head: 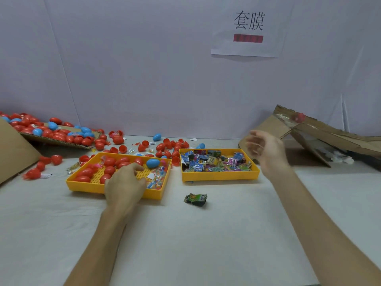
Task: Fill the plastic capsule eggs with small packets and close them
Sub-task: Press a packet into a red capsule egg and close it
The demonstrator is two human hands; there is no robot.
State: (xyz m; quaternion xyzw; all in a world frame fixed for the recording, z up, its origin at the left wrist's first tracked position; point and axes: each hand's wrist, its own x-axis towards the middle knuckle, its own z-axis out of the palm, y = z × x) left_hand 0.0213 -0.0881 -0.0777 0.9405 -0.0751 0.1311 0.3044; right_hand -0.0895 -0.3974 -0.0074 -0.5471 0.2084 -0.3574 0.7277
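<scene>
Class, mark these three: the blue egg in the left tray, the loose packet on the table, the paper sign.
blue egg [153,163], head view, its middle.
loose packet [195,200], head view, its crumpled middle.
paper sign [248,21], head view, its printed characters.

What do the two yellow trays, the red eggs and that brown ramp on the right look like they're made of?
Yellow trays: probably moulded plastic, smooth and evenly coloured, with a gridded floor in the left one. Red eggs: hard glossy plastic, judging by their bright highlights. Brown ramp: matt cardboard, going by its folds and ragged edges; some patches look shiny, perhaps tape.
</scene>
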